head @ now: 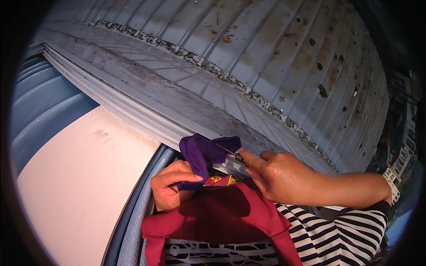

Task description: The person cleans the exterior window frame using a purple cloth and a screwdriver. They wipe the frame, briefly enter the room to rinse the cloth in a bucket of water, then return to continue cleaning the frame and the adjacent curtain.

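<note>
A purple cloth (199, 153) lies over the white window track (133, 111). My left hand (174, 184) pinches its lower end between thumb and fingers. In my right hand (273, 173) is the dark handle of a screwdriver-like tool (226, 149), whose thin metal shaft points left onto the cloth. The shaft's tip is hidden in the purple folds. Below both hands hangs the red apron (216, 212) that I wear over a striped shirt.
Beyond the track run a rough concrete sill (159, 88) and a stained ribbed metal roof (266, 56) with scattered leaves. On the left are a pale flat panel (90, 176) and blue curtain-like folds (53, 96). Buildings stand at the far right.
</note>
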Demonstrator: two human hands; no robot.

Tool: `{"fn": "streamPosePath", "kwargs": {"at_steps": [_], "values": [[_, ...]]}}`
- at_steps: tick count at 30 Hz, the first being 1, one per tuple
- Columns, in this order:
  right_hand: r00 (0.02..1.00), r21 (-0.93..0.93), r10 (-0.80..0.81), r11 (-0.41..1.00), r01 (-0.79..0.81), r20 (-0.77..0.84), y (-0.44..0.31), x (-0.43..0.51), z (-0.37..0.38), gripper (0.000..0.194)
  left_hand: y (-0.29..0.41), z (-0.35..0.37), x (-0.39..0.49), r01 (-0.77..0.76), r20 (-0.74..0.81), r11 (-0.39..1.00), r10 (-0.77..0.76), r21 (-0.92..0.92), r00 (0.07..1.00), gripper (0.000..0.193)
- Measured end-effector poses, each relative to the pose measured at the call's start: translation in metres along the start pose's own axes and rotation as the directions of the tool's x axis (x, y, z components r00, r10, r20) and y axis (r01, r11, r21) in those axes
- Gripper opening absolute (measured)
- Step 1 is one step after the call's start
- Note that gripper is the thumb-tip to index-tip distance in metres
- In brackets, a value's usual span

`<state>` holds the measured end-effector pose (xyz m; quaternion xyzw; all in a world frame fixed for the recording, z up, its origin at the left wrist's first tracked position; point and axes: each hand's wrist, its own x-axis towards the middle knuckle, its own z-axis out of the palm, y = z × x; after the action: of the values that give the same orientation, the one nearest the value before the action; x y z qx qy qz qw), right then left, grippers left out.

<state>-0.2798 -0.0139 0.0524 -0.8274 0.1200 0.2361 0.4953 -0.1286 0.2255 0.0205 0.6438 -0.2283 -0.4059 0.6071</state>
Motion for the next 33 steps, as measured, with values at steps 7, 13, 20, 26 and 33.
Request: {"fn": "streamPosePath", "kwargs": {"at_steps": [7, 13, 20, 26, 33], "values": [[0.984, 0.125, -0.152, 0.979, 0.163, -0.091, -0.049, 0.154, 0.011, 0.033, -0.003, -0.007, 0.005, -0.091, -0.203, 0.967, 0.141, 0.238, 0.969, 0.024], [0.989, 0.041, -0.148, 0.988, 0.149, -0.024, -0.065, 0.177, 0.004, 0.022, -0.022, 0.007, 0.015, -0.097, -0.362, 0.911, 0.255, 0.402, 0.896, 0.026], [0.992, -0.106, -0.091, 0.989, 0.101, 0.093, -0.049, 0.120, -0.001, 0.042, 0.002, -0.007, -0.001, -0.009, -0.194, 0.975, 0.053, 0.222, 0.980, 0.023], [0.942, -0.177, 0.223, 0.967, -0.182, 0.250, -0.041, 0.032, -0.023, 0.042, 0.006, -0.011, 0.003, -0.041, 0.085, 0.981, 0.025, 0.190, 0.996, 0.026], [0.960, 0.032, 0.212, 0.975, -0.221, 0.182, -0.035, 0.029, -0.023, 0.031, 0.007, -0.008, 0.011, -0.044, 0.101, 0.979, 0.025, 0.197, 0.995, 0.027]]}}
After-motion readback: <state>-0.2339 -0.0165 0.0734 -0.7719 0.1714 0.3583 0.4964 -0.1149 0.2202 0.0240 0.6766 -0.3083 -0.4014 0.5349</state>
